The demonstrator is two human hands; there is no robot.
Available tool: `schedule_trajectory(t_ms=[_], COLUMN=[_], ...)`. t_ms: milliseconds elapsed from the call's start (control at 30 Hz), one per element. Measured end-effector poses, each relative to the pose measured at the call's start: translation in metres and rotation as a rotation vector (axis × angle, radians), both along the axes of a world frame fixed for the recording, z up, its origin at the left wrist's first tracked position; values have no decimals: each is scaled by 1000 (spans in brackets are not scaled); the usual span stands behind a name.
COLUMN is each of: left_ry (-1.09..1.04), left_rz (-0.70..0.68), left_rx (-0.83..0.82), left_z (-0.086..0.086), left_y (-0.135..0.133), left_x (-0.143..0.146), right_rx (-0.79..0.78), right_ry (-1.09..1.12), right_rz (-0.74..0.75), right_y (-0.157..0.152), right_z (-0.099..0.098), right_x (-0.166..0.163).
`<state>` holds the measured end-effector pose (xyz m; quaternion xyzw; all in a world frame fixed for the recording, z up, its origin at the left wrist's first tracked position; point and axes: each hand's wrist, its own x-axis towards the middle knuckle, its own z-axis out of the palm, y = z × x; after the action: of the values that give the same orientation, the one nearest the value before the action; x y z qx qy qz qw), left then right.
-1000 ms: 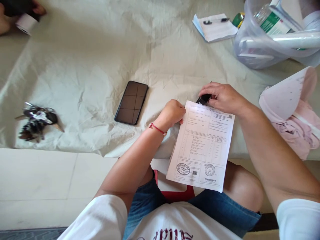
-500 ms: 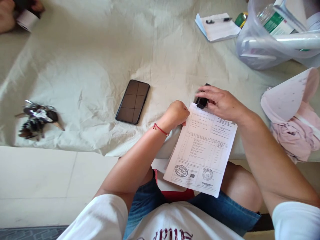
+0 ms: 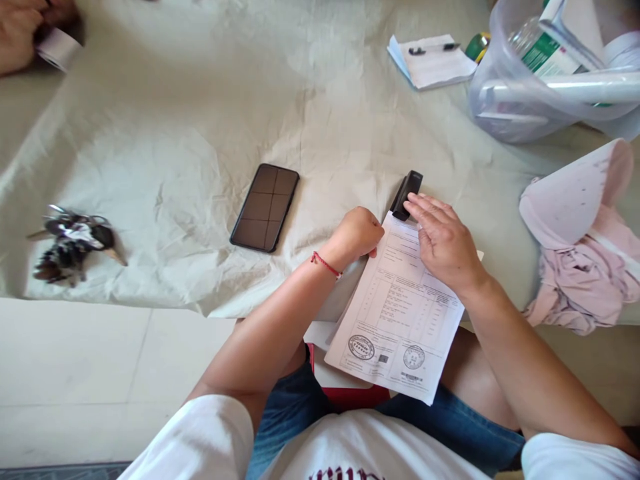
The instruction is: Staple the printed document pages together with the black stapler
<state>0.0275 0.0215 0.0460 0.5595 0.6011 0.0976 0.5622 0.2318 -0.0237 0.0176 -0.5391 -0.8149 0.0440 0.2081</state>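
Observation:
A stack of printed papers (image 3: 395,320) with two round ink stamps hangs partly over the table's front edge, above my lap. At its upper left edge my left hand (image 3: 357,233) is closed, gripping the sheets' margin. A black stapler (image 3: 411,187) lies at the stack's top, its lower end on the paper edge. My right hand (image 3: 445,240) lies flat with its fingers stretched out, the fingertips touching the stapler's right side and the palm above the papers.
A dark phone (image 3: 265,208) lies left of my hands, and a bunch of keys (image 3: 75,243) farther left. Toward the back right are a notepad with a pen (image 3: 443,67), a clear plastic container (image 3: 510,120) and a pink cap (image 3: 575,200). Another person's hand (image 3: 20,33) holds a white roll at upper left.
My right hand has slid down and right off the stapler, its fingers straightening from around it. More of the stapler shows now. My left hand stays at the papers' edge.

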Motion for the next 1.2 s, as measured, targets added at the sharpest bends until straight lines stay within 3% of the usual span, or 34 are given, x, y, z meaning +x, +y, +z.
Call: schedule_trajectory(t_ms=[167,433,867,1200], left_ry=[-56,-34,-54,-31], left_rz=[38,44,76,20], left_rx=[-14,-54,-65,3], left_z=[-5,3,2,-3], left_y=[0,0,-6,-9], left_x=[2,1,-1,-3], right_rx=[3,49,70,85], right_ry=[-31,-119,-152,-55], right_rz=[5,-4,-33,-126], right_y=[2,3,-11,5], right_z=[-2,-9,-27,-13], right_x=[2,-1,-11,-16])
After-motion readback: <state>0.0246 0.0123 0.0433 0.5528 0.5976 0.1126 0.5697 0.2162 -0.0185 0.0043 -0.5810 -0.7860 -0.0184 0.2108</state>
